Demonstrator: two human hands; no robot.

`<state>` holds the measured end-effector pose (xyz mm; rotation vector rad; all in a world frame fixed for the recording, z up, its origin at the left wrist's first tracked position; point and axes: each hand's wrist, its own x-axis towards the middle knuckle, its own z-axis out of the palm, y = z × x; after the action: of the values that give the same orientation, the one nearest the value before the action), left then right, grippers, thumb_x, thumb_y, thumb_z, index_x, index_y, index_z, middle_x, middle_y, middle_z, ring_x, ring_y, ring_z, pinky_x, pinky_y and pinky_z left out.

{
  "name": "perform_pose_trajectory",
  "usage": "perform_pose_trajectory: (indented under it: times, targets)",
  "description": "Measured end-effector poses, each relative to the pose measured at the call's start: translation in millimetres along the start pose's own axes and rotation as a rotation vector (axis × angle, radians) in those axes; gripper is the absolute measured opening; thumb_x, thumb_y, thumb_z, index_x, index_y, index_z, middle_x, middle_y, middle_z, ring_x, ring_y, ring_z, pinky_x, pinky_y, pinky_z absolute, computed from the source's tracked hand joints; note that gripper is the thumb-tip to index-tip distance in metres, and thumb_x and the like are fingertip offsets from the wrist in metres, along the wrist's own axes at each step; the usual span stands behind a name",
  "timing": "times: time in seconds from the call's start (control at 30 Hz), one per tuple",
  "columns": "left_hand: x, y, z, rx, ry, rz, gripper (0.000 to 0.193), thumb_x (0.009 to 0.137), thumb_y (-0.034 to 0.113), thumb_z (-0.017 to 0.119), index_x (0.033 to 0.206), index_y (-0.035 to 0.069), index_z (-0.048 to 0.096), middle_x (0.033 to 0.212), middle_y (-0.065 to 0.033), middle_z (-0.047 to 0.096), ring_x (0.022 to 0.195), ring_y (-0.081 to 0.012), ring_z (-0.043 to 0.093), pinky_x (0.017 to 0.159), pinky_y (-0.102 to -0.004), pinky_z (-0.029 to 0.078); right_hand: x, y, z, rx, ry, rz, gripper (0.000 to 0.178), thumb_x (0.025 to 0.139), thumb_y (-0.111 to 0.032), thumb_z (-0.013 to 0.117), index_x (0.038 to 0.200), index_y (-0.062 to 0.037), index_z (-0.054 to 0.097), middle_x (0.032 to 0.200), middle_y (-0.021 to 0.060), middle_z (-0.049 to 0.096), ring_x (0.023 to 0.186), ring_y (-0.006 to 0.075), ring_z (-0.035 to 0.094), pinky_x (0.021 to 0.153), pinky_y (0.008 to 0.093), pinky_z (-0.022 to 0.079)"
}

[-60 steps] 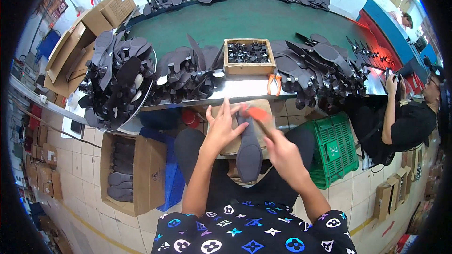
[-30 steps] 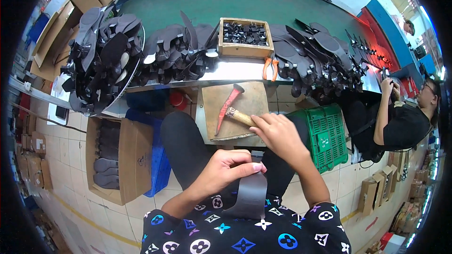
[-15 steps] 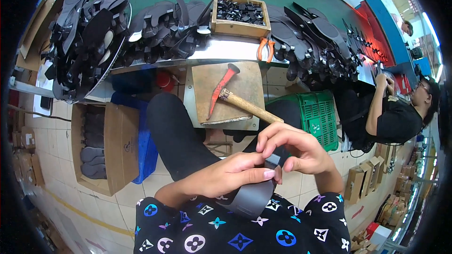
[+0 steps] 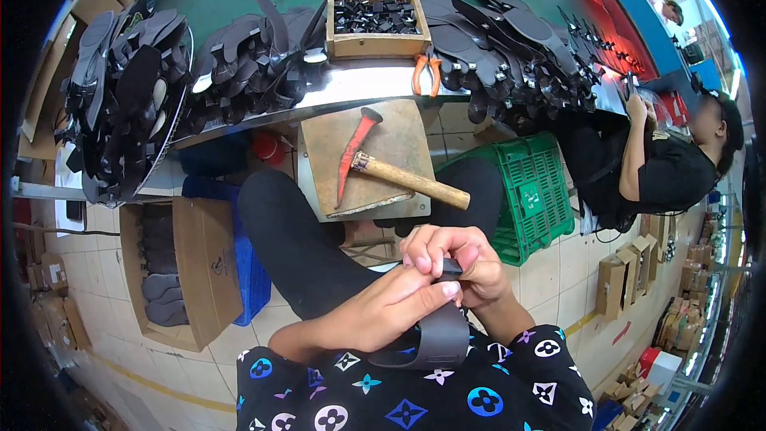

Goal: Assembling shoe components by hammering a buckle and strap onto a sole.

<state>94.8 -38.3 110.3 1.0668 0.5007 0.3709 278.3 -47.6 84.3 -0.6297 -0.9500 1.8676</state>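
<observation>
Close to my body, my left hand [image 4: 395, 307] is wrapped round a dark grey shoe sole [image 4: 441, 337], its wide curved end hanging below my fingers. At the upper end a small black heel [image 4: 450, 270] juts out between my hands. My right hand [image 4: 471, 267] closes its bent fingers and thumb on that heel. Whether a separate small piece lies under these fingertips is hidden. Beyond my hands, a hammer [image 4: 411, 180] with a red head and a wooden handle lies on a brown board [image 4: 319, 140], its handle pointing towards me.
Along the bench lie piles of dark soles [image 4: 128, 96] and a wooden box [image 4: 375, 46] of small black pieces. Orange-handled pliers [image 4: 426, 76] rest on its metal edge. A green crate [image 4: 535, 191] and a cardboard box [image 4: 203, 263] flank my legs. A co-worker [image 4: 678, 160] sits at right.
My right hand has come in from above the heel and closed on it, its fingers now touching my left hand. The sole has turned slightly, and the view has shifted a little.
</observation>
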Motion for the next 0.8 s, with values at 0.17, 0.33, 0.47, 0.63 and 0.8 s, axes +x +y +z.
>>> perform_pose_trajectory:
  times: [0.17, 0.33, 0.47, 0.63, 0.8]
  targets:
    - [2, -6, 6, -0.257, 0.033, -0.043, 0.030, 0.104, 0.026, 0.050, 0.108, -0.001, 0.062, 0.102, -0.0061, 0.061, 0.099, -0.0133, 0.056, 0.088, -0.0285, 0.044, 5, 13, -2, -0.011, -0.010, -0.085, 0.056, 0.093, -0.061, 0.056, 0.086, -0.0051, 0.063, 0.095, 0.0099, 0.059, 0.099, 0.0277, 0.055, 0.093, 0.0427, 0.043]
    - [18, -16, -16, 0.084, 0.346, 0.194, 0.026, 0.102, 0.023, 0.052, 0.116, 0.003, 0.058, 0.104, -0.0020, 0.062, 0.096, -0.0094, 0.056, 0.087, -0.0270, 0.045, 18, 7, -2, -0.161, 0.138, -0.137, 0.069, 0.099, -0.057, 0.047, 0.129, 0.0043, 0.053, 0.129, 0.0165, 0.058, 0.119, 0.0222, 0.055, 0.101, 0.0352, 0.042]
    - [25, 21, -61, 0.386, 1.139, 0.776, 0.019, 0.104, 0.019, 0.049, 0.105, 0.003, 0.061, 0.102, -0.0079, 0.066, 0.100, -0.0149, 0.059, 0.092, -0.0303, 0.045, -2, 4, -52, -0.226, 0.467, -0.245, 0.046, 0.107, -0.036, 0.043, 0.128, 0.0032, 0.053, 0.126, 0.0151, 0.061, 0.105, 0.0192, 0.063, 0.094, 0.0322, 0.047]
    - [13, 115, -162, 0.700, 1.696, 1.141, 0.025, 0.099, 0.019, 0.063, 0.099, -0.006, 0.059, 0.096, -0.0084, 0.066, 0.085, -0.0130, 0.059, 0.078, -0.0275, 0.050, -28, -7, -91, -0.204, 0.674, -0.315, 0.035, 0.104, -0.030, 0.049, 0.114, 0.0011, 0.061, 0.108, 0.0120, 0.066, 0.088, 0.0162, 0.063, 0.082, 0.0317, 0.050]
    - [-11, 130, -274, 1.515, 1.724, 0.044, 0.036, 0.084, 0.029, 0.074, 0.103, 0.000, 0.064, 0.103, -0.0221, 0.067, 0.098, -0.0428, 0.064, 0.082, -0.0502, 0.051, -38, -4, -110, -0.181, 0.799, -0.289, 0.029, 0.102, -0.024, 0.051, 0.105, 0.0013, 0.065, 0.096, 0.0100, 0.068, 0.081, 0.0148, 0.064, 0.079, 0.0293, 0.051]
